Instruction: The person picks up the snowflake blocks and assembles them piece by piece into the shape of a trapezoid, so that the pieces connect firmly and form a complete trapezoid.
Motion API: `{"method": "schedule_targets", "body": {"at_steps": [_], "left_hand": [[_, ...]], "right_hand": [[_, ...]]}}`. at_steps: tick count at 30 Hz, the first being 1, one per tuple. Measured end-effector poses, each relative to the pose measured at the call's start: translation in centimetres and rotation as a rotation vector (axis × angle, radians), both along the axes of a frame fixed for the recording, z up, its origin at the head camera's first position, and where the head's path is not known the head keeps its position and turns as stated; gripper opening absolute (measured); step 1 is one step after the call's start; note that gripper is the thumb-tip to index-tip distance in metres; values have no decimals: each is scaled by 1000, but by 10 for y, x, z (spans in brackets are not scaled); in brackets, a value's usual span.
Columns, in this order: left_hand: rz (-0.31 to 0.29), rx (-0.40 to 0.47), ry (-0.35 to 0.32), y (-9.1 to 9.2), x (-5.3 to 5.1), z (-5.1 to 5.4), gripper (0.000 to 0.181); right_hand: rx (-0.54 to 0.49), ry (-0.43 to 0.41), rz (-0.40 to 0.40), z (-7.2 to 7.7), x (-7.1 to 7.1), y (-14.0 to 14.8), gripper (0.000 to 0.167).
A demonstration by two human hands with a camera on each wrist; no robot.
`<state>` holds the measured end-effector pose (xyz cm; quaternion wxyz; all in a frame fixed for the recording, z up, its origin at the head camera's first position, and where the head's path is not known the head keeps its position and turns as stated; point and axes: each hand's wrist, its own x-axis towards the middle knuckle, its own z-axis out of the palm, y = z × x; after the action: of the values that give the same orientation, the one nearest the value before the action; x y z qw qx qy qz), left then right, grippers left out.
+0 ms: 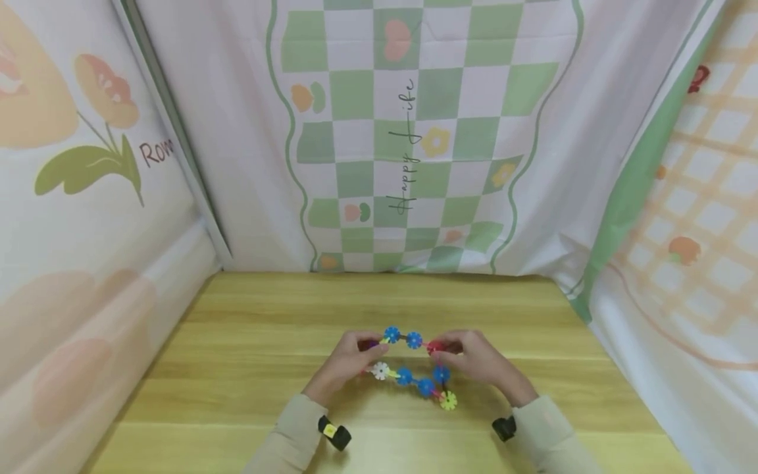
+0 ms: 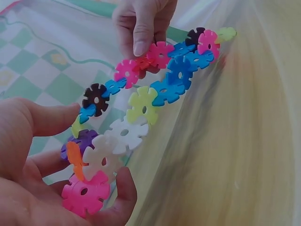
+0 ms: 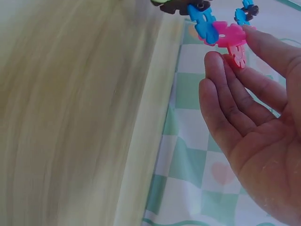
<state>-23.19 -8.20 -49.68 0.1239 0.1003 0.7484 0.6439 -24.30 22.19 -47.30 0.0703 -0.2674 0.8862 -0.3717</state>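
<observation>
Slotted plastic snowflake discs are joined edge to edge into a loop-shaped chain (image 1: pixel 424 386), held up over the table between both hands. Blue, white, yellow, pink, black, purple and orange discs show in the left wrist view. At the chain's left end, my left hand (image 1: pixel 346 364) grips it, thumb by a small yellow disc and fingers around the purple disc (image 2: pixel 83 140) and the pink disc (image 2: pixel 86 193). My right hand (image 1: pixel 478 361) pinches the red and pink discs (image 3: pixel 236 52) between thumb and fingers. Part of the left end is hidden behind the left hand.
Below the chain lies a wood-grain table (image 1: pixel 249 395). A green-and-white checked curtain (image 1: pixel 438 92) hangs along its back edge, with printed cloths on the left (image 1: pixel 118 230) and right (image 1: pixel 699 263). Black straps (image 1: pixel 335 433) sit at the wrists.
</observation>
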Motion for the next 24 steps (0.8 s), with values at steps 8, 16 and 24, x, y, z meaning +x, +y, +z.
{"method": "schedule_targets", "body": {"at_steps": [8, 16, 24], "left_hand": [[33, 16, 4, -4, -6, -8, 41], [112, 42, -43, -3, -11, -10, 36], [196, 17, -65, 0, -18, -15, 26]], "right_hand": [[-20, -25, -35, -10, -4, -2, 36], [-5, -65, -74, -12, -12, 0, 30], [-7, -108, -141, -6, -24, -6, 30]]}}
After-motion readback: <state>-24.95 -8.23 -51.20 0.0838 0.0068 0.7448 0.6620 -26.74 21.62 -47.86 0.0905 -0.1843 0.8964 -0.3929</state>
